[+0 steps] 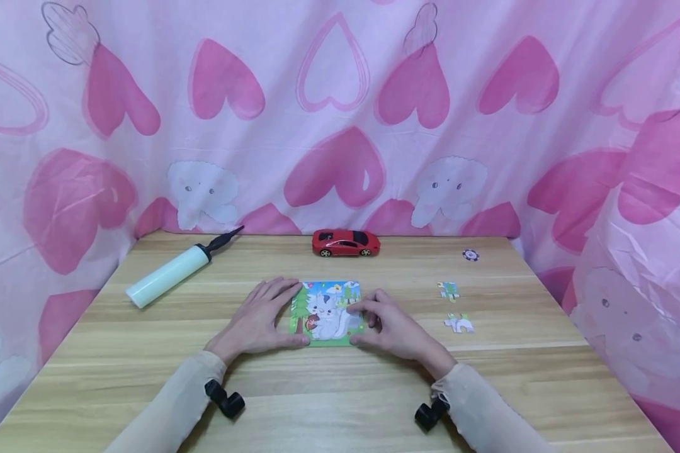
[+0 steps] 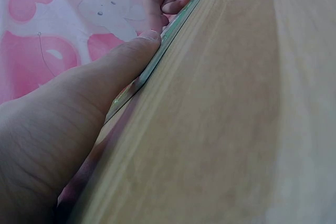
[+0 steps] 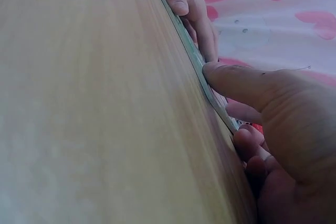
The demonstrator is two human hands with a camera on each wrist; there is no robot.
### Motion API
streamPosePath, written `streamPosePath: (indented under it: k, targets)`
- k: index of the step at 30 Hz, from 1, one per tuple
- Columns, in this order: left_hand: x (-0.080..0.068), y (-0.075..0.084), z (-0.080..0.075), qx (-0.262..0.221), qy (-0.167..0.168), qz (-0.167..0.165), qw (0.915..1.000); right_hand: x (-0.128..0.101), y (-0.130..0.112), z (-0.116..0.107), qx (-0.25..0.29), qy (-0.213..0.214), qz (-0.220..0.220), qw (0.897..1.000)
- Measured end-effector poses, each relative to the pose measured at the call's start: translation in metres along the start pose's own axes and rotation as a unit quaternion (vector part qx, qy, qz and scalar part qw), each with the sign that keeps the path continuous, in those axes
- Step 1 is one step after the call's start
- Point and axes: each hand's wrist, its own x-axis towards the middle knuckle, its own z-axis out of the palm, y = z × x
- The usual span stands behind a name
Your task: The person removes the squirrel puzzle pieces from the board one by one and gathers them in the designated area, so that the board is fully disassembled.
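A jigsaw puzzle board (image 1: 323, 313) with a white squirrel picture lies flat at the middle of the table. My left hand (image 1: 259, 319) rests at its left side, long fingers along the upper left edge and thumb on the lower edge. On the other side my right hand (image 1: 395, 324) touches the board, index finger on the picture's right part and thumb at the lower right corner, its remaining fingers bent at the edge. The left wrist view shows the left thumb (image 2: 134, 51) against the board's green rim. In the right wrist view the right thumb (image 3: 236, 80) lies on that rim.
Two loose clusters of puzzle pieces, one blue-green (image 1: 449, 290) and one white (image 1: 459, 323), lie to the right. Behind the board stands a red toy car (image 1: 345, 243). A poker chip (image 1: 471, 255) is at the back right, a hand pump (image 1: 170, 275) at the left. Pink heart-print cloth (image 1: 334, 170) surrounds the table.
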Motion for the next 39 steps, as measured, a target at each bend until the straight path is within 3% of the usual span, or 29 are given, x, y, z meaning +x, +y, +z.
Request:
streamPosePath:
  k: [39]
  targets:
    - [0.0005, -0.0015, 0.0025, 0.001, -0.005, -0.007, 1.0, 0.0006, 0.0006, -0.0014, 0.016, -0.014, 0.001, 1.0]
